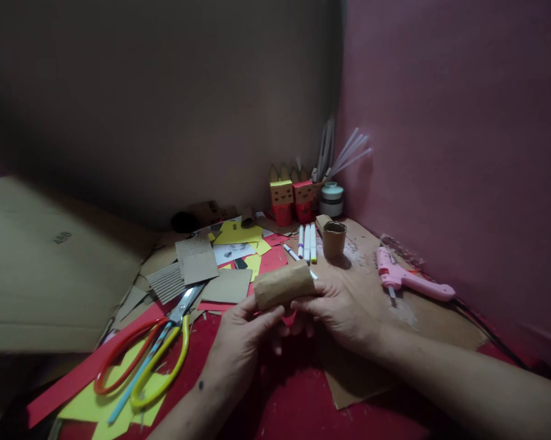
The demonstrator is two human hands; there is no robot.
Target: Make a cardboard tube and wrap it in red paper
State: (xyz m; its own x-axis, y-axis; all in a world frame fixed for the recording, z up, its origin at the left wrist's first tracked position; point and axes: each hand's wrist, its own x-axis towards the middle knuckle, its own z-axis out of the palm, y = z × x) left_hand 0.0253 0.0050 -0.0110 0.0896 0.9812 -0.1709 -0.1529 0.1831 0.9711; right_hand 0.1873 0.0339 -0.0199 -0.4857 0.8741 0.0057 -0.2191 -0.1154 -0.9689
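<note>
A brown cardboard tube lies sideways between my two hands, over the red tabletop. My left hand grips its left end, thumb along the lower edge. At the other end, my right hand pinches it with thumb and fingers. Some fingertips are hidden under the tube. Just behind my right hand stands an upright cardboard cup with a dark inside. To the left of my left hand lie scissors with one red and one yellow handle, resting over paper and cardboard scraps.
A pink glue gun rests on a brown board at the right. Several markers lie mid-table. Behind stand two cardboard figures, a white jar and glue sticks. A large cardboard box borders the left; walls close the back and right.
</note>
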